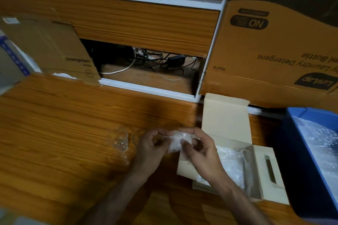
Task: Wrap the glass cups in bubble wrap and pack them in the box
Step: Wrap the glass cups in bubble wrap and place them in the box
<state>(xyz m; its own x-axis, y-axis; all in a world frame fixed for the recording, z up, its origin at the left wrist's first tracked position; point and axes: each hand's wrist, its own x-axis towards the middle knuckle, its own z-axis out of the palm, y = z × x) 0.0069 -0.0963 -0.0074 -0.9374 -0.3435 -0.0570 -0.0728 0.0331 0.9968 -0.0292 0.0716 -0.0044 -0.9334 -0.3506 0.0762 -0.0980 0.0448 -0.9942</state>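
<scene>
Around: bare glass cup (120,141) left; open box (226,115), blue bin (300,151) right.
Grip: left hand (151,153), right hand (203,150) pinch bubble-wrapped bundle (178,141).

**Where things sit on the table**

The hands hold a wrapped bundle (178,141) in the middle of the table (64,133). A bare glass cup (119,139) stands at nine o'clock. The open box (236,153) lies at three o'clock, with a bin (300,160) beyond it.
</scene>
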